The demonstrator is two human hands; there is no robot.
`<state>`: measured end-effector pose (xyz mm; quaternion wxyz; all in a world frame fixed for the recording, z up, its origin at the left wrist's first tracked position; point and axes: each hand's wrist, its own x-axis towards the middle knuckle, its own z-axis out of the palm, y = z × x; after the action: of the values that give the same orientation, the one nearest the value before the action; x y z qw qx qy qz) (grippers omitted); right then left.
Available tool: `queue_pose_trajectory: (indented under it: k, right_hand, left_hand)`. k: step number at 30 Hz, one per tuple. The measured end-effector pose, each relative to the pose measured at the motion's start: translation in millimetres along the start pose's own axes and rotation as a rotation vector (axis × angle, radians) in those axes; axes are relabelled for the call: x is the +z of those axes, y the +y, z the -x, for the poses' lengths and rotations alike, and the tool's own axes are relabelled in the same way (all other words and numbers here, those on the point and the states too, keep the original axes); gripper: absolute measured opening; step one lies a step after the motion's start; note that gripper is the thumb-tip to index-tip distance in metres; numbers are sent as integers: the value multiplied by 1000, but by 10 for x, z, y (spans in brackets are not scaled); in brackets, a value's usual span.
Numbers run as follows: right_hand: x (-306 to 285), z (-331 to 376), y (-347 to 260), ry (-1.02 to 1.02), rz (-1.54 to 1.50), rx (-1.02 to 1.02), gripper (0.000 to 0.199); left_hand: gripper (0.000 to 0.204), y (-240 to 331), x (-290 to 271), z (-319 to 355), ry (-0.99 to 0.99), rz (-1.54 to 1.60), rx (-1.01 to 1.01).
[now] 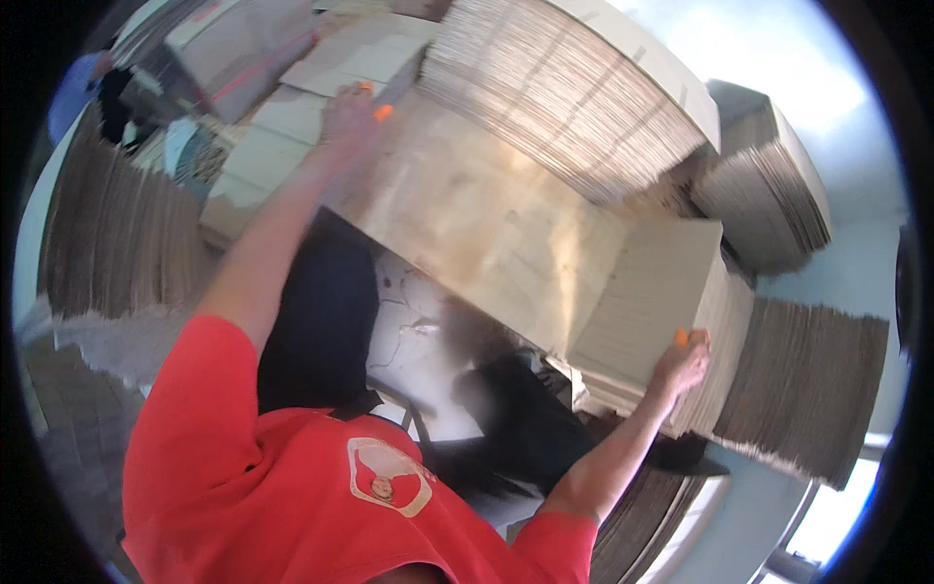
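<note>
My left hand [348, 115], with orange tips on its fingers, grips the far upper-left edge of a large flat brown cardboard sheet [486, 219]. On the same sheet's lower-right end, which looks like a thin bundle of sheets, my right hand [684, 358] grips the edge and also shows an orange fingertip. Both arms are stretched out, holding the cardboard tilted in front of my red shirt. The view is strongly tilted and somewhat blurred.
Tall stacks of flat cardboard stand all around: one behind the held sheet [574, 88], others at right [778, 185] and lower right [808, 389], and a dark stack at left [107, 234]. Flattened boxes [292, 107] lie at upper left. A person in blue [73, 92] is at far left.
</note>
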<state>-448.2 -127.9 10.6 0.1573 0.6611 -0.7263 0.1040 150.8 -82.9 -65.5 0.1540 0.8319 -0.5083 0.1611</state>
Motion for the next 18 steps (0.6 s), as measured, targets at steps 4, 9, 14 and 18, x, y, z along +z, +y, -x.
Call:
queue_pose_trajectory:
  k: [4, 9, 14, 18]
  right_hand:
    - [118, -53, -91, 123, 140, 26, 29]
    - [-171, 19, -178, 228, -410, 224, 20]
    - [-623, -61, -171, 857, -945, 234, 15]
    - [-806, -162, -417, 502, -1229, 203, 26]
  left_hand:
    - [42, 150, -25, -91, 51, 167, 87]
    - [43, 586, -57, -233, 183, 377, 230]
    - [46, 1329, -278, -831, 327, 618, 387]
    - [51, 2111, -521, -1449, 415, 661, 631]
